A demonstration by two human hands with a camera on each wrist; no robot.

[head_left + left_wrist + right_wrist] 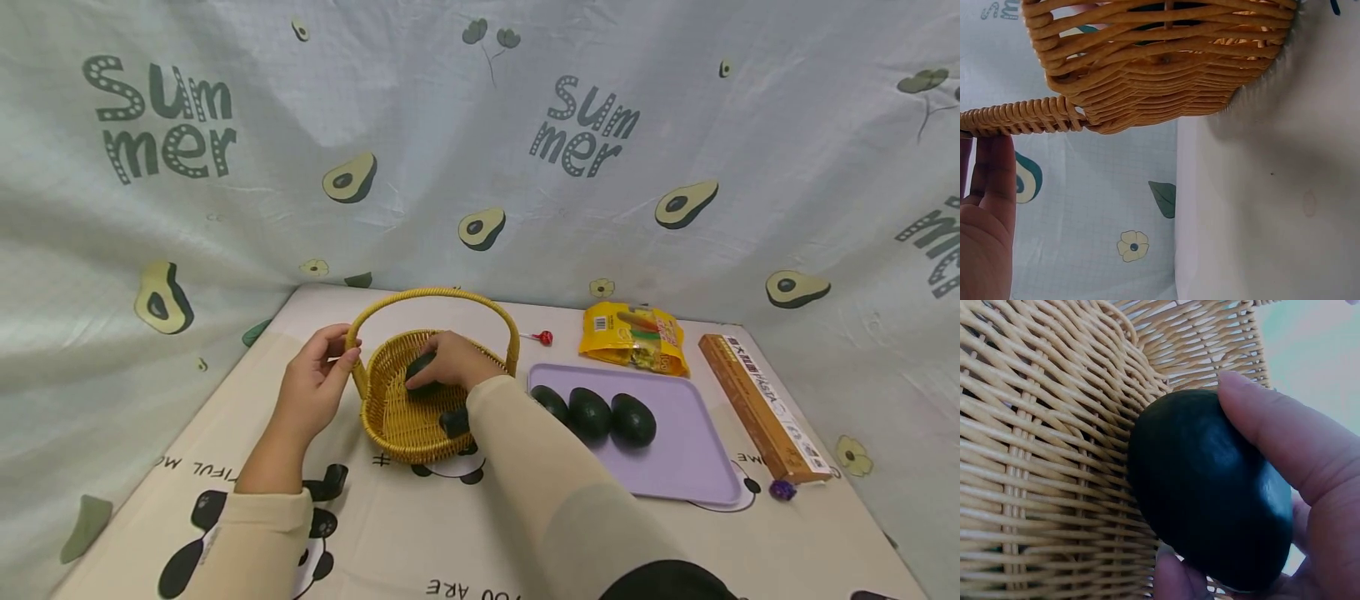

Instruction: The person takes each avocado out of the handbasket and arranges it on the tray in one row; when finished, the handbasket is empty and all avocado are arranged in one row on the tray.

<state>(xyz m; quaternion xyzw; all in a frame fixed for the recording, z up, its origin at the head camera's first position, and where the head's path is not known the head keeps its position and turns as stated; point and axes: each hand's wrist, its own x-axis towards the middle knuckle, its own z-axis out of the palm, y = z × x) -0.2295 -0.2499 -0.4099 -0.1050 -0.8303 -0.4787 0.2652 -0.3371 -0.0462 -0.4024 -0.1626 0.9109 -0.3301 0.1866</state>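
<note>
A yellow wicker basket (397, 433) with a tall arched handle (431, 292) stands on the table, left of a lilac tray. My left hand (311, 383) holds the left side of that handle between thumb and fingers; in the left wrist view its fingertips meet the wrapped wicker. Reaching inside the basket, my right hand (459, 360) grips a dark green avocado (1210, 487). In the right wrist view the thumb lies along one side of the avocado and fingertips show below, close against the woven wicker. Three more avocados (589, 414) lie in a row on the tray.
The lilac tray (675, 475) sits to the right, partly behind my right sleeve. Beyond it lie a yellow snack bag (633, 337) and a red lollipop (544, 337). A long pasta box (765, 408) and a small purple-wrapped candy (782, 490) are at the far right.
</note>
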